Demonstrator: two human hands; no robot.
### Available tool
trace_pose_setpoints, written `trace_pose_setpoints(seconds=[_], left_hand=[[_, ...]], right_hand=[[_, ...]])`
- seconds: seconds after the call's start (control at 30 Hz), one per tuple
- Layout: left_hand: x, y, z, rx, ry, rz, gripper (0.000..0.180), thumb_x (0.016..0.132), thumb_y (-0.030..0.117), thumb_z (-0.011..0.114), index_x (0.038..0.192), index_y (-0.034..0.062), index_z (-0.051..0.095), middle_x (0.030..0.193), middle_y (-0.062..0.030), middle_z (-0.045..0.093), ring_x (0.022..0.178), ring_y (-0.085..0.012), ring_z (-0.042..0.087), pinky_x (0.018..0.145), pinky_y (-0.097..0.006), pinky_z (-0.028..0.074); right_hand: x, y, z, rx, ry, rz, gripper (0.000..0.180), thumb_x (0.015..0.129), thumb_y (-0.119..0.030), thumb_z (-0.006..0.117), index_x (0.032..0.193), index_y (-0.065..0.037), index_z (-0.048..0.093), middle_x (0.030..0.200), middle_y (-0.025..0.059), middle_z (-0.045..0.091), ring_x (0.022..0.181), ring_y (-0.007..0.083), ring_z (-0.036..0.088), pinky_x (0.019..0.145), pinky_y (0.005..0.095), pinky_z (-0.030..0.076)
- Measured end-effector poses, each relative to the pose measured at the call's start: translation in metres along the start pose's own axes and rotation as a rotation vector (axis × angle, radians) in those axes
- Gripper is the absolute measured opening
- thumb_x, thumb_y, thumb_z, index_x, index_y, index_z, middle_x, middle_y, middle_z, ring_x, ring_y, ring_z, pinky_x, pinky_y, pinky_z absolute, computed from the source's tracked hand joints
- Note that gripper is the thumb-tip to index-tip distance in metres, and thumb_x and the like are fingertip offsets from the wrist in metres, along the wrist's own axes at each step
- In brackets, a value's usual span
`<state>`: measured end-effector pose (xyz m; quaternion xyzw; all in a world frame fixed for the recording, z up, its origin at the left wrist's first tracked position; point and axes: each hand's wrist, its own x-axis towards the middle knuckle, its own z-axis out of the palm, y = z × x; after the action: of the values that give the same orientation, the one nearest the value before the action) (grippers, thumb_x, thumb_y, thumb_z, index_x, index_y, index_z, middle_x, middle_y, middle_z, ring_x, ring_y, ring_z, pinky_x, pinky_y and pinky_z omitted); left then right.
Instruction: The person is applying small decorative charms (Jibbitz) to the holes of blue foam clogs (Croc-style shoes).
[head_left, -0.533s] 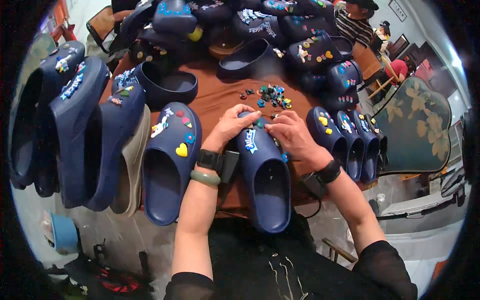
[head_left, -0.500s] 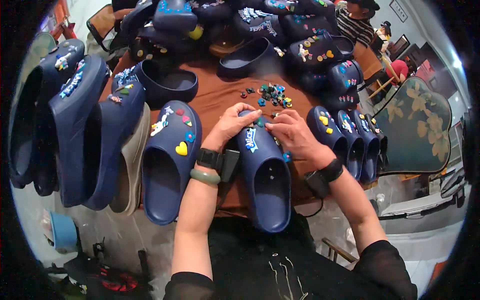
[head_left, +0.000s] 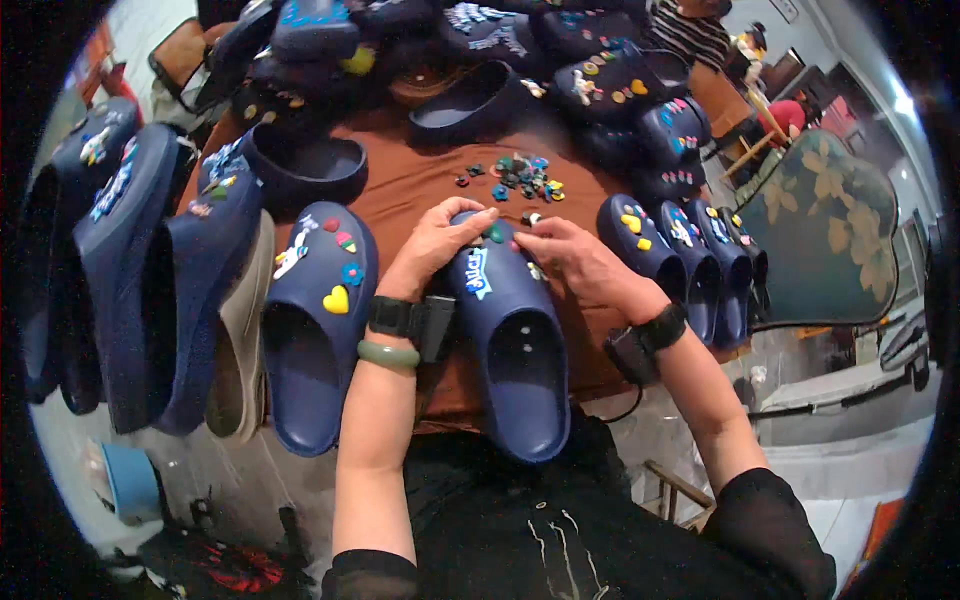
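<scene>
A navy blue clog (head_left: pixel 515 340) lies in front of me, toe away, with a blue-and-white lettered charm (head_left: pixel 477 272) and a green charm (head_left: pixel 494 232) on its toe. My left hand (head_left: pixel 438 245) grips the toe from the left, thumb across the top. My right hand (head_left: pixel 585 265) is at the toe's right side, thumb and index fingertips drawn together; what they hold, if anything, is too small to make out. Left of my left forearm stands another navy clog (head_left: pixel 318 270) with a yellow heart, a blue flower and other charms.
Loose small charms (head_left: pixel 520 178) lie piled on the brown cloth (head_left: pixel 400 150) beyond my hands. Decorated clogs (head_left: pixel 640 235) stand in a row at right; more lean at left (head_left: pixel 130 300) and crowd the far side. A flower-patterned chair back (head_left: pixel 830 230) is at right.
My right fingertips have shifted slightly on the toe's right side, uncovering a pale charm there. My left hand keeps its hold. The whole view has shifted a little.
</scene>
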<state>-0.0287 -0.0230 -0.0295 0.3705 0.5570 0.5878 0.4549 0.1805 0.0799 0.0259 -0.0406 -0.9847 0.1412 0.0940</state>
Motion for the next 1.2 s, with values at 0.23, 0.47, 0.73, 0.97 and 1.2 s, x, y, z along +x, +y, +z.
trace_pose_setpoints(seconds=[0.23,0.47,0.73,0.97,1.2], left_hand=[[0.0,-0.007,-0.003,-0.061,-0.022,0.015,0.035,0.085,0.034,0.069,0.102,0.0041,0.063,0.085,0.001,0.06,0.075,-0.0056,0.053,0.067,-0.02,0.044],[-0.001,0.002,0.007,0.014,-0.039,-0.005,0.035,0.086,0.033,0.067,0.104,0.0038,0.061,0.087,0.0006,0.06,0.077,-0.0058,0.053,0.069,-0.021,0.044],[0.0,-0.001,-0.006,0.03,-0.002,-0.062,0.03,0.09,0.026,0.064,0.11,0.0049,0.059,0.086,0.0035,0.06,0.073,-0.0024,0.052,0.064,-0.017,0.042],[-0.001,0.006,0.0,0.023,0.0,-0.056,0.028,0.092,0.026,0.063,0.111,0.0062,0.059,0.085,0.0025,0.061,0.067,-0.0015,0.05,0.06,-0.016,0.041],[-0.004,0.008,0.003,0.015,0.026,-0.075,0.025,0.092,0.024,0.062,0.111,0.0073,0.06,0.081,0.0043,0.059,0.063,0.0004,0.048,0.056,-0.014,0.04]], right_hand=[[-0.06,0.021,0.045,0.275,0.303,0.32,0.043,0.082,-0.005,0.065,0.124,-0.003,0.055,0.115,0.0128,0.053,0.11,0.0301,0.051,0.092,0.0342,0.042],[-0.044,0.023,0.072,0.133,0.587,0.49,0.026,0.081,-0.01,0.068,0.103,-0.004,0.057,0.102,0.015,0.052,0.094,0.0335,0.055,0.08,0.0402,0.046],[-0.052,-0.004,0.063,0.641,0.741,0.588,0.015,0.088,-0.006,0.06,0.103,-0.002,0.062,0.093,0.009,0.063,0.085,0.0216,0.062,0.074,0.0315,0.05],[-0.061,-0.057,0.048,1.333,0.708,0.591,0.023,0.09,-0.005,0.059,0.112,0.001,0.061,0.093,0.0031,0.066,0.082,0.0084,0.062,0.072,0.0222,0.049],[-0.057,-0.062,0.053,0.937,0.761,0.356,0.019,0.08,0.002,0.068,0.097,-0.006,0.071,0.094,0.0031,0.06,0.088,0.0115,0.057,0.074,0.0255,0.046]])
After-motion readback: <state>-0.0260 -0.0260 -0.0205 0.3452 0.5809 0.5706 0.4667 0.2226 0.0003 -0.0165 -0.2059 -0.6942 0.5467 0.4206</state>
